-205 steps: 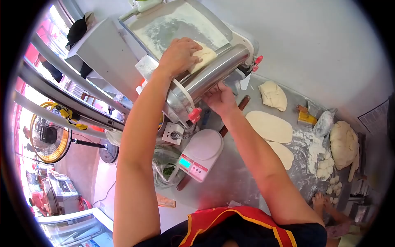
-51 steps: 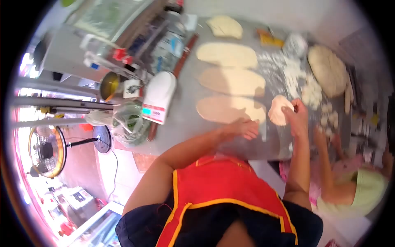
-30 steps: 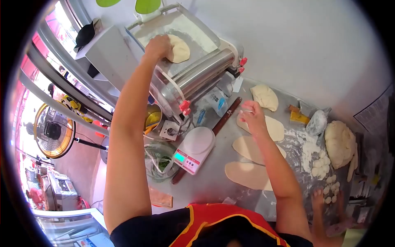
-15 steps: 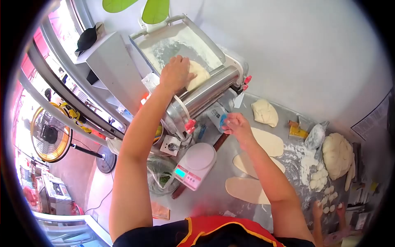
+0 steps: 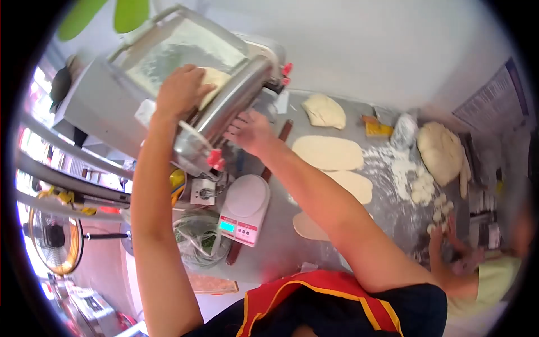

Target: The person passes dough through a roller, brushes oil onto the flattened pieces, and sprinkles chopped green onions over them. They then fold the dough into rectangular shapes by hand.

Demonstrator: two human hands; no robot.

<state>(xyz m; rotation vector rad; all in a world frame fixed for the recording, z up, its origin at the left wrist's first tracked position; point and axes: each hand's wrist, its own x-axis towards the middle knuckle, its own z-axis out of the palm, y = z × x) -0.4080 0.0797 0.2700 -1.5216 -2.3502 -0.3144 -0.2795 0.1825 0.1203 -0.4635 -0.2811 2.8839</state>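
Observation:
A dough sheeter with a shiny steel roller (image 5: pixel 238 92) stands at upper left, its floured tray (image 5: pixel 168 53) sloping above. A pale piece of dough (image 5: pixel 214 81) lies at the tray's lower end against the roller. My left hand (image 5: pixel 181 92) rests on the dough's near side, fingers bent and thumb apart. Below the roller, my right hand (image 5: pixel 251 132) hangs with its fingers loosely spread and slightly curled; no dough shows in it. Flattened dough sheets (image 5: pixel 328 153) lie on the metal table (image 5: pixel 275 224), partly behind my right forearm.
A pink-and-white scale (image 5: pixel 245 205) sits beside a brown rolling pin (image 5: pixel 236 250) and a plastic bag of greens (image 5: pixel 202 238). To the right are a folded dough piece (image 5: pixel 324 111), a large dough mound (image 5: pixel 441 151) and small dough balls (image 5: pixel 422 188). Another person's hands (image 5: pixel 441 236) work there.
The view has swung, shifting the sheeter left. My right hand has moved closer under the roller. Less dough shows above the roller, with my left hand still on it. The other person shows more.

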